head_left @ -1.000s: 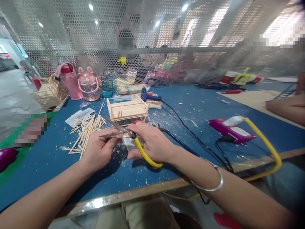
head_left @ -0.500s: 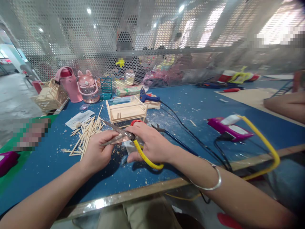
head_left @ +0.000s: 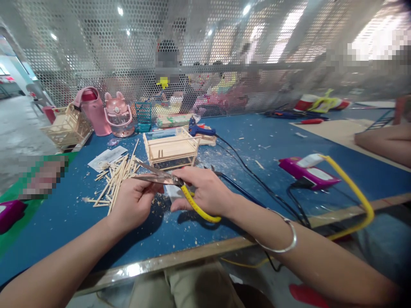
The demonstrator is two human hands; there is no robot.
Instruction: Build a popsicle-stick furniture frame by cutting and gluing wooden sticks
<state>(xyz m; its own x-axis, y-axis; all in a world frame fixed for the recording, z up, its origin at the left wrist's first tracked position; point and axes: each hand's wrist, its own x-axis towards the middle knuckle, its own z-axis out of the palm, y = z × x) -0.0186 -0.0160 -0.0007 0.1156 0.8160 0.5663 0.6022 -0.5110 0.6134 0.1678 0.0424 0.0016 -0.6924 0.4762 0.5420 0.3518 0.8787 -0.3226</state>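
Observation:
My right hand (head_left: 207, 191) grips scissors (head_left: 160, 177) with a yellow handle loop, their metal blades pointing left over the blue table. My left hand (head_left: 133, 201) is curled in a pinch right under the blades; what it holds is too small to make out. Just left of the hands lies a pile of thin wooden sticks (head_left: 115, 177). Behind the hands stands a small wooden frame model (head_left: 171, 147) built from such sticks.
A blue glue gun (head_left: 201, 129) with its dark cable lies behind the frame. A magenta device (head_left: 308, 173) with a yellow cord sits at right. Pink bottles (head_left: 105, 112) and a wooden crate model (head_left: 66, 126) stand far left. Another person's arm (head_left: 383, 143) rests at far right. Sawdust litters the table.
The scissor blades have come nearly together from a wider gape, and both hands have shifted slightly. The red handle loop is now hidden by my right hand.

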